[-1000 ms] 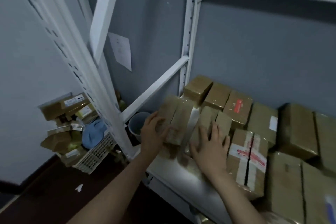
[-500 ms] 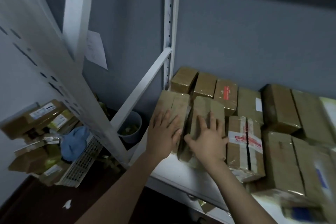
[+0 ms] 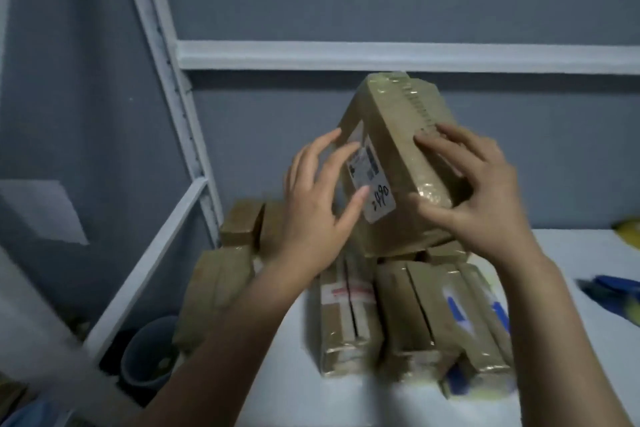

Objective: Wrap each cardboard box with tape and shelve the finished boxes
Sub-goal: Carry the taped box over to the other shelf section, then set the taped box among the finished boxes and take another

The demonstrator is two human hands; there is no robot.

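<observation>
Box point(image 3: 394, 135) now rides tilted above the shelved rows point(image 3: 349, 322) you just pressed: left hand point(image 3: 311, 204) spread against its label point(image 3: 372, 184), right hand point(image 3: 485, 194) curled round its edge. It looks like one more to shelve.

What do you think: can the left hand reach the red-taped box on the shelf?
Probably yes: the left hand only touches the lifted box, and the red-taped box lies uncovered below its wrist.

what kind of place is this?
Probably a parcel storeroom or packing room: white metal shelving, a row of tape-wrapped boxes on it, and another wrapped box with a shipping label held above them.
</observation>
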